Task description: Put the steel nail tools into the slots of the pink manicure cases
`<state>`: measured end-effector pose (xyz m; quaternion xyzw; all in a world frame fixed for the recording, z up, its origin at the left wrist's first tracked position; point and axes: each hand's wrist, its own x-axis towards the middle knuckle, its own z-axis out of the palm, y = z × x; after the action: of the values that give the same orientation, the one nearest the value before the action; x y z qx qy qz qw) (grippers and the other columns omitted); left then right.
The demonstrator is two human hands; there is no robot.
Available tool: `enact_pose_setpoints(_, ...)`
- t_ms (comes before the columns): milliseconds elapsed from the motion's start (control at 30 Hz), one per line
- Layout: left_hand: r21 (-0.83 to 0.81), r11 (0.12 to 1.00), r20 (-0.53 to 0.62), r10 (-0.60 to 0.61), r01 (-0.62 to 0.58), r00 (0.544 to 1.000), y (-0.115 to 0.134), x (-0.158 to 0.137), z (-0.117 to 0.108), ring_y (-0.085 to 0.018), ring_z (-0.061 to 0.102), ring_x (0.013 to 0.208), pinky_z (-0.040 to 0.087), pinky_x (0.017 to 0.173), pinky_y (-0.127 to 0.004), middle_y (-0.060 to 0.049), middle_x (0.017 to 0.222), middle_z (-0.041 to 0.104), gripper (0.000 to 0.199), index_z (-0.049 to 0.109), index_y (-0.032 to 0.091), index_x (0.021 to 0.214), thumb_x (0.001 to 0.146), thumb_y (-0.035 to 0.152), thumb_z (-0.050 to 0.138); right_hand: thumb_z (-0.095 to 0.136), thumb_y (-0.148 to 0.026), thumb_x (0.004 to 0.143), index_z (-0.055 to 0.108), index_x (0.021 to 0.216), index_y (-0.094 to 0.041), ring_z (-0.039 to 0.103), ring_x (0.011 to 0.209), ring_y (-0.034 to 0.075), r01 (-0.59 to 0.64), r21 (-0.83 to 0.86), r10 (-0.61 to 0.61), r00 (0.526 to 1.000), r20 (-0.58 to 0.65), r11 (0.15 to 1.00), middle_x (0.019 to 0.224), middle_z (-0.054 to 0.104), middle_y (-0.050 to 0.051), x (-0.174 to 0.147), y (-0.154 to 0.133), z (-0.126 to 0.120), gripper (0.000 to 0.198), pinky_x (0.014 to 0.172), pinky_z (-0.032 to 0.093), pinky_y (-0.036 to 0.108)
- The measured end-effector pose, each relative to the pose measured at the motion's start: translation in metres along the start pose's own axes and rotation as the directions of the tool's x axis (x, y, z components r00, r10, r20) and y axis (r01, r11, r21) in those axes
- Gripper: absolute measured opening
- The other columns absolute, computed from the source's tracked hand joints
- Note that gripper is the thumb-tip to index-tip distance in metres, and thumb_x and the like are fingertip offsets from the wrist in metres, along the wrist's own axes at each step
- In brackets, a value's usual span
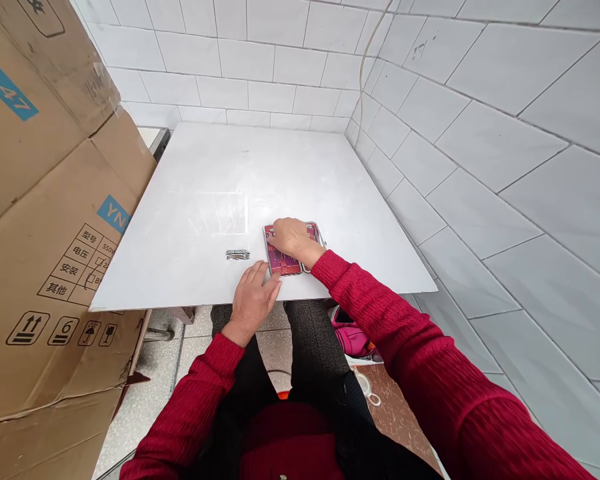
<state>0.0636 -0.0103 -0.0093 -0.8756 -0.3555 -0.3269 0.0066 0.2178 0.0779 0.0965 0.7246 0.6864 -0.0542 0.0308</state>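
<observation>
A manicure set case (286,268) lies open on the white table, its lining red and purple with small metal tools inside. My right hand (291,237) reaches over the case, fingers curled down into its left half; the fingertips and whatever they pinch are hidden. Flat at the table's front edge rests my left hand (253,297), its fingers extended and the thumb at the case's lower left corner. Silver nail clippers (237,255) lie on the table just beyond the left fingertips, apart from the hand.
The white tabletop (220,167) reaches back to a tiled wall (275,63); another tiled wall (510,147) borders the right. Large cardboard boxes (45,220) stand at the left edge. A thin cable (363,73) hangs in the corner. Below the table sits a pink bag (350,339).
</observation>
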Motion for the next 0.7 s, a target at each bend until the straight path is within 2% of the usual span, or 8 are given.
enact_pose_setpoints(133, -0.001, 1.000, -0.011, -0.021, 0.021, 1.000, 0.002, -0.001, 0.002, -0.032, 0.058, 0.132, 0.052, 0.105, -0.053, -0.017, 0.131, 0.065, 0.023, 0.069, 0.021, 0.118, 0.101, 0.027, 0.054, 0.065, -0.018, 0.087, 0.076, 0.113, -0.012, 0.073, 0.107, 0.031, -0.013, 0.013, 0.012, 0.998, 0.062, 1.000, 0.116, 0.075, 0.023, 0.011, -0.007, -0.008, 0.029, 0.083, 0.057, 0.034)
enact_pose_setpoints(267, 0.008, 1.000, -0.004, -0.025, 0.025, 1.000, 0.003, -0.001, 0.001, -0.031, 0.058, 0.131, 0.051, 0.106, -0.053, -0.017, 0.132, 0.064, 0.024, 0.070, 0.020, 0.117, 0.102, 0.028, 0.052, 0.070, -0.013, 0.081, 0.077, 0.111, -0.011, 0.074, 0.104, 0.031, -0.033, 0.040, 0.027, 0.991, 0.130, 0.999, 0.116, 0.075, 0.022, 0.023, -0.010, -0.013, 0.030, 0.081, 0.058, 0.034)
enact_pose_setpoints(400, 0.024, 0.999, -0.005, -0.022, 0.022, 1.000, 0.004, -0.001, 0.000, -0.031, 0.059, 0.130, 0.051, 0.106, -0.052, -0.018, 0.131, 0.065, 0.025, 0.070, 0.019, 0.117, 0.103, 0.027, 0.051, 0.073, -0.007, 0.076, 0.078, 0.097, -0.010, 0.075, 0.089, 0.029, -0.073, 0.057, 0.061, 0.981, 0.182, 0.996, 0.090, 0.078, 0.018, 0.034, -0.012, -0.010, 0.022, 0.077, 0.059, 0.035)
enact_pose_setpoints(500, 0.022, 1.000, -0.008, -0.022, 0.022, 1.000, 0.005, -0.001, 0.000, -0.032, 0.059, 0.130, 0.051, 0.106, -0.052, -0.019, 0.130, 0.065, 0.026, 0.070, 0.018, 0.116, 0.103, 0.027, 0.050, 0.071, -0.006, 0.076, 0.076, 0.093, -0.010, 0.074, 0.075, 0.026, -0.112, 0.102, 0.085, 0.969, 0.234, 0.988, 0.067, 0.074, 0.011, 0.040, -0.014, -0.006, 0.018, 0.075, 0.059, 0.034)
enact_pose_setpoints(633, -0.009, 0.999, 0.010, -0.035, 0.035, 0.999, 0.004, -0.001, 0.000, -0.032, 0.058, 0.131, 0.050, 0.107, -0.053, -0.019, 0.132, 0.064, 0.026, 0.070, 0.018, 0.117, 0.103, 0.027, 0.049, 0.073, -0.007, 0.076, 0.075, 0.096, -0.011, 0.071, 0.063, 0.021, -0.175, 0.175, 0.123, 0.954, 0.273, 0.969, 0.060, 0.071, 0.006, 0.046, -0.013, -0.001, 0.021, 0.071, 0.058, 0.030)
enact_pose_setpoints(700, -0.011, 0.999, 0.011, -0.036, 0.036, 0.999, 0.004, -0.001, 0.000, -0.031, 0.058, 0.131, 0.050, 0.107, -0.053, -0.019, 0.132, 0.065, 0.026, 0.070, 0.018, 0.117, 0.103, 0.027, 0.049, 0.075, -0.009, 0.074, 0.074, 0.093, -0.011, 0.069, 0.058, 0.020, -0.155, 0.211, 0.108, 0.970, 0.220, 0.965, 0.058, 0.070, 0.004, 0.048, -0.012, 0.002, 0.019, 0.067, 0.058, 0.030)
